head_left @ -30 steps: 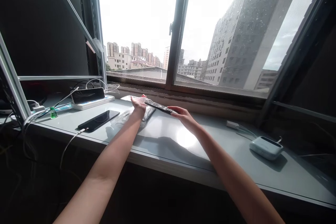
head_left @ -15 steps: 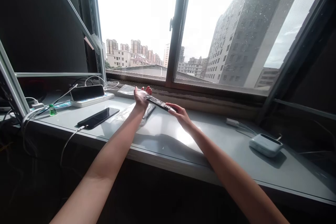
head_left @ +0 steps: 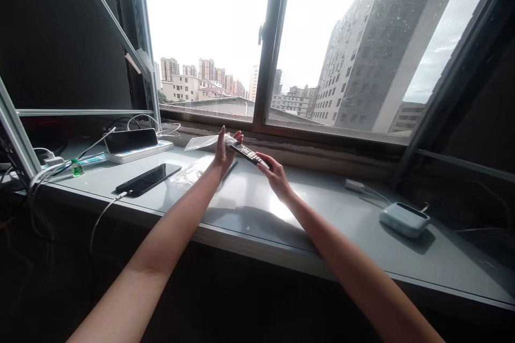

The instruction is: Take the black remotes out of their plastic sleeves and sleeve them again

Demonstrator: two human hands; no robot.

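R hand (head_left: 277, 171) had the near end of the remote (head_left: 250, 155) pinched, fingers curled closed w/ thumb along the edge; L hand (head_left: 224, 153) was at the far end, cupped & part open, thumb up, fingers beyond. Couldn't tell if L was gripping the remote itself or just the clear film (head_left: 199, 142) trailing from it toward the window side. Remote was up in the air btwn both hands, over the desk (head_left: 346, 236), buttons up. Main chg vs. half a sec ago: L thumb stood taller, remote tilted steeper (far end higher), & the film stuck out more to the L, clear of the palm. Prob. meant the work was centred on that far end, w/ R steadying/steering the near one. Whether that end sat inside the film or just agst it: hidden by L hand. Below, a clear plastic bag (head_left: 192, 172) lay flat on the desk, partly behind the L forearm, nr the black phone (head_left: 148, 179) w/ its white cable (head_left: 100, 218). Far R: pale blue device (head_left: 403, 218), well apart from both hands.
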